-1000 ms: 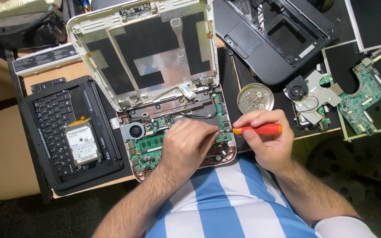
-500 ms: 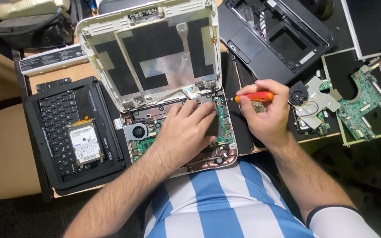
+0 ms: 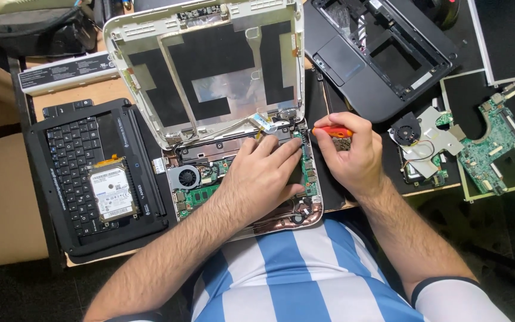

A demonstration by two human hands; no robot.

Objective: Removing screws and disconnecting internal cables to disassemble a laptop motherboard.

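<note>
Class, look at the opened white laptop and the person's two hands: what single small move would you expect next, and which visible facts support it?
Probably a turn of the orange-handled screwdriver to work a screw near the hinge. The right hand holds it with the tip at the upper right corner of the open laptop base, while the left hand lies flat on the base, steadying it. The screw itself is too small to see.

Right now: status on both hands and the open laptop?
Left hand flat on the opened laptop base, fingers over the board. Right hand in a closed grip on orange-handled screwdriver, tip at the right hinge corner. Lid shell upright behind; nothing blocking.
</note>
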